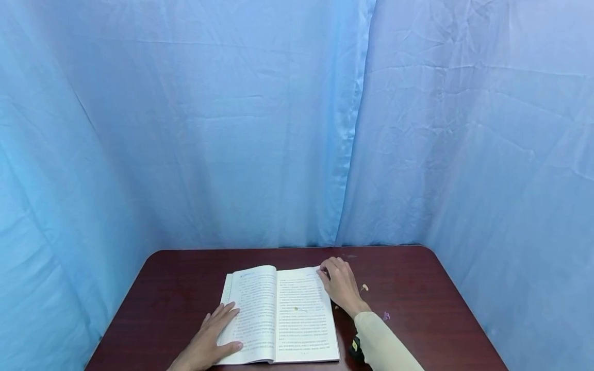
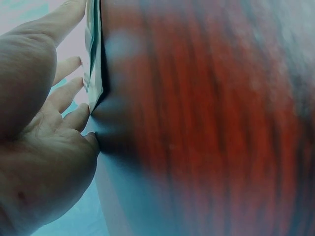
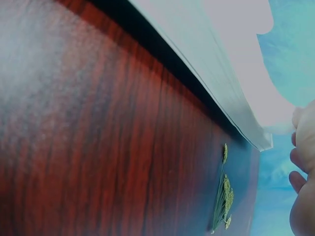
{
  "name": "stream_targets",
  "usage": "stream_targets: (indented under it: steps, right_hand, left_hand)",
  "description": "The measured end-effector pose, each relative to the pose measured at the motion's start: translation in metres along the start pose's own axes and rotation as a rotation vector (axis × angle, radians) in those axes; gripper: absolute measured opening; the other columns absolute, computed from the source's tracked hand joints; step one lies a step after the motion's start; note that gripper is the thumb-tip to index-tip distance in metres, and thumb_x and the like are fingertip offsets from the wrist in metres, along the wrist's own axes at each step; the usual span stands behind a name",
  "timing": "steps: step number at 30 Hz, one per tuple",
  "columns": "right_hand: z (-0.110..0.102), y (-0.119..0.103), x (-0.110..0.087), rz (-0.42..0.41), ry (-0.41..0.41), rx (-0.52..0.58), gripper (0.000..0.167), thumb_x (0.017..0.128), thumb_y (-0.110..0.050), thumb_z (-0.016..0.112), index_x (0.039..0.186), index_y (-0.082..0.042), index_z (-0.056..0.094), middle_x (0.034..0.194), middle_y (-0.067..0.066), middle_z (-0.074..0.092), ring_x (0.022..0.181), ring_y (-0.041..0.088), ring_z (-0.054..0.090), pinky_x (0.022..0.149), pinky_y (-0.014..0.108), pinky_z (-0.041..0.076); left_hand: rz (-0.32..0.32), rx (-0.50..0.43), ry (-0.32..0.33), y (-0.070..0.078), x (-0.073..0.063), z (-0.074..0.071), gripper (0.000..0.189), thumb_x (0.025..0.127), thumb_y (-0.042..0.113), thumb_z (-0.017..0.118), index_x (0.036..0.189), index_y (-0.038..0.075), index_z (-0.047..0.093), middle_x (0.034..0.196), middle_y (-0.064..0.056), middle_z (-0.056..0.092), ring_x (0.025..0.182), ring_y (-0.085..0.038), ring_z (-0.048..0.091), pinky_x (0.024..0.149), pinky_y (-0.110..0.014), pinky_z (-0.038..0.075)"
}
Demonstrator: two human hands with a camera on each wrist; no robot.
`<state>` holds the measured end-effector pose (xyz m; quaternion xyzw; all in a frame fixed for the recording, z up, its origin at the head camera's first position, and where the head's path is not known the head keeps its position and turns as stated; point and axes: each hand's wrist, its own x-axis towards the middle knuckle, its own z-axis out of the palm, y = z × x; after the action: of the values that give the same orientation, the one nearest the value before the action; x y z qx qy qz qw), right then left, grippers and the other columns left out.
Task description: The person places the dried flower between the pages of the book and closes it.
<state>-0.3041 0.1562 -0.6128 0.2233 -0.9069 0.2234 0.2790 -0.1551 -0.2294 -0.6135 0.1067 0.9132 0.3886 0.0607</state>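
An open book [image 1: 303,330] with printed pages lies on the dark red-brown table. My left hand [image 1: 211,335] rests on the left page near its outer edge, fingers spread and fairly straight. Its fingers also show beside the book's edge [image 2: 93,54] in the left wrist view. At the top right corner of the right page, my right hand [image 1: 341,283] pinches the page corner between thumb and fingers. The right wrist view shows that page [image 3: 246,54] curving up off the page block [image 3: 206,73] toward the fingertips. A small pressed flower [image 1: 296,309] lies on the right page.
Right of the book on the table [image 1: 431,309] lie a pale yellow flower [image 1: 364,287] and a purple flower [image 1: 386,315]. A green sprig [image 3: 227,194] lies past the book's far corner. A black object [image 1: 355,348] sits by the right sleeve. Blue curtains [image 1: 232,129] hang around the table.
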Motion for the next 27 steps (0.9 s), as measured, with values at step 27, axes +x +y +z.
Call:
stream_targets:
  steps: [27]
  right_hand:
    - [-0.011, -0.012, -0.029, 0.151, -0.199, 0.299, 0.014, 0.110, -0.014, 0.074, 0.123, -0.011, 0.078, 0.104, -0.003, 0.076, 0.086, 0.004, 0.064, 0.078, 0.027, 0.056]
  left_hand:
    - [0.007, -0.020, -0.005, -0.003, 0.000, 0.000, 0.087, 0.090, 0.037, 0.095, 0.162, 0.002, 0.058, 0.177, -0.026, 0.046, 0.169, -0.061, 0.027, 0.130, -0.089, 0.012]
